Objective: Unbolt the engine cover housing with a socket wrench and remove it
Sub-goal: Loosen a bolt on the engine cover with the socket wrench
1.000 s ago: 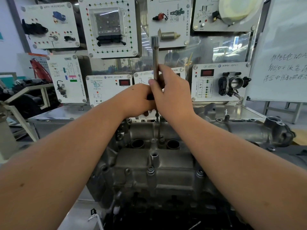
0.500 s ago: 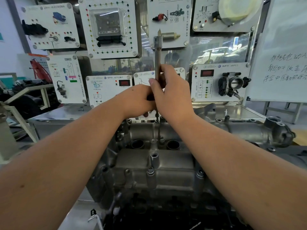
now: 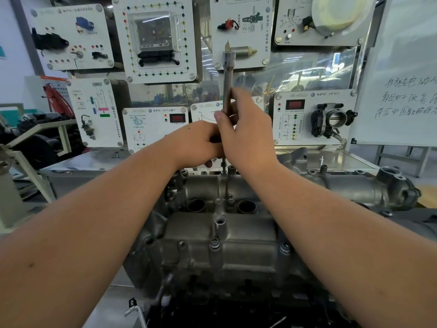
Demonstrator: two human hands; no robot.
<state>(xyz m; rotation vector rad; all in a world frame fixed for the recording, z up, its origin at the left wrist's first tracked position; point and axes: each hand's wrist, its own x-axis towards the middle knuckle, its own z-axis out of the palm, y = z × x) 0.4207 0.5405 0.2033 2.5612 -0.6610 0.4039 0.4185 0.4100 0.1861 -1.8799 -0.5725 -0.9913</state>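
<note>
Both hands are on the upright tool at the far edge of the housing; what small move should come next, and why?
Probably keep twisting the long steel socket extension: the right hand and left hand grip it upright over the grey cast engine cover housing.

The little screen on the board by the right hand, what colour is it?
Red, on a black frame: the screen, head view.

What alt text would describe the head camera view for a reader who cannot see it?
Both hands, left hand and right hand, grip an upright socket wrench over the far edge of a grey metal engine cover housing. Training display panels hang behind.
</note>
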